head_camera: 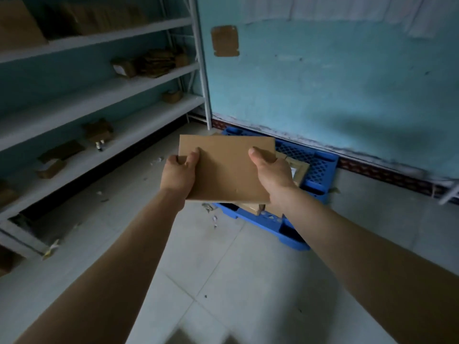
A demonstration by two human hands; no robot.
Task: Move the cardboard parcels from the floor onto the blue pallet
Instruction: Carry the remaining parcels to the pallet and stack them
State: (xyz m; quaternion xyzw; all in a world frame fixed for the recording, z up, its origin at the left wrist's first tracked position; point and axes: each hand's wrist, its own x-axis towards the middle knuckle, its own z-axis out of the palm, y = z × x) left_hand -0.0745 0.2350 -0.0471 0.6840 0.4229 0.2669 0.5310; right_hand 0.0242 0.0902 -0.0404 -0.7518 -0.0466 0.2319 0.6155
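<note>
I hold a flat brown cardboard parcel [226,167] in the air with both hands, above the blue pallet [315,162]. My left hand [179,173] grips its left edge, thumb on top. My right hand [272,173] grips its right edge, thumb on the top face. The blue plastic pallet lies on the floor against the turquoise wall and is partly hidden behind the parcel. Other cardboard parcels [298,170] lie on the pallet, seen at the right of and below the held one.
A white metal shelf rack [104,112] with small cardboard boxes stands along the left. The turquoise wall [335,83] closes off the back. Scraps of paper [211,214] litter the pale tiled floor near the pallet's corner.
</note>
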